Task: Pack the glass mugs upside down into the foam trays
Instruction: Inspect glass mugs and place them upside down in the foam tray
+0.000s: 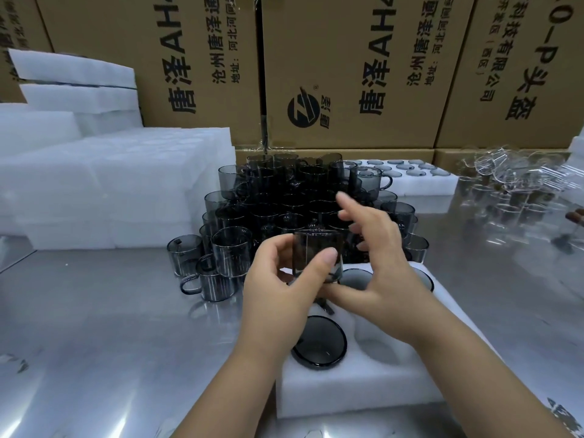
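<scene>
Held mug: the smoked-glass mug [317,257] is in the air between both hands, just above the near foam tray [347,390]; I cannot tell whether its mouth faces down.
Left hand [278,279]: grasping the mug; thumb flat on the near wall, fingers [278,248] curled round the far side.
Right hand [379,270]: not clenched; thumb lies along the mug's lower edge; index finger straight and raised; the other fingers are loosely bent just beside the right wall, contact unclear.
Near tray: two dark round bases sit in pockets, a front seated mug [319,343] and a rear seated mug [355,278]; an empty pocket [376,343] lies right of the front one.
Supply: a pile of mugs [284,200] stands behind the tray on the steel worktop [110,327].
Around: a filled far tray [407,181]; foam stacks [110,184] on the left; cardboard cartons [347,74] behind; clear glassware [505,191] on the right.
Handling: likely light, rigid and thin-walled; smooth glass will slip under a loose grip; it should chip if knocked against its neighbours; the foam is soft and should give a little on seating.
Where to hold: across the cylindrical wall, thumb opposite fingers; the handle looks too slight to steer by; press on the flat base to seat it, not on the rim.
</scene>
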